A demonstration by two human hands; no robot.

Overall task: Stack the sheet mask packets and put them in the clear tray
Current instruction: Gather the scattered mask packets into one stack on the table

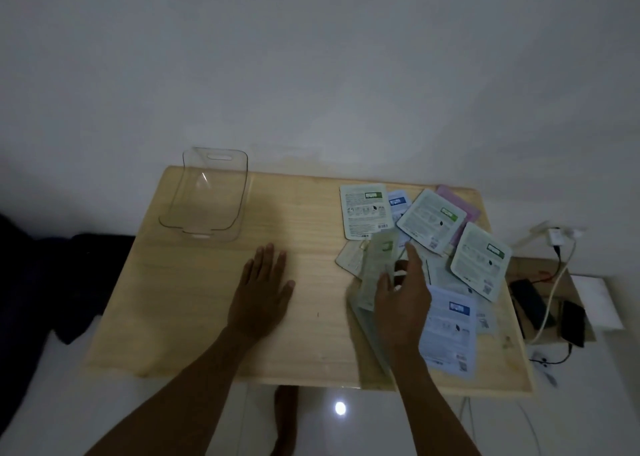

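Dim light, head view down onto a pale wooden table (311, 317). We note the clear tray (207, 195) at the far left of the table, nothing in it, handle slot toward the wall.

The left hand (261, 292) lies flat on bare wood near the middle of the table, palm down, fingers spread, holding nothing.

The right hand (401, 296) is over the packet pile on the right. Its thumb and fingers grip a pale green packet (375, 268), which is blurred and lifted at a tilt above the others.

The other sheet mask packets (433, 223) are scattered and overlapping across the right half of the table, well apart from the tray: several with green labels, a blue-labelled packet (448, 331) just beside the right wrist, a pink one (460, 202) partly covered at the back.

Off the table's right edge we see white cables (550, 299) and a dark phone (573, 322) on a lower surface.
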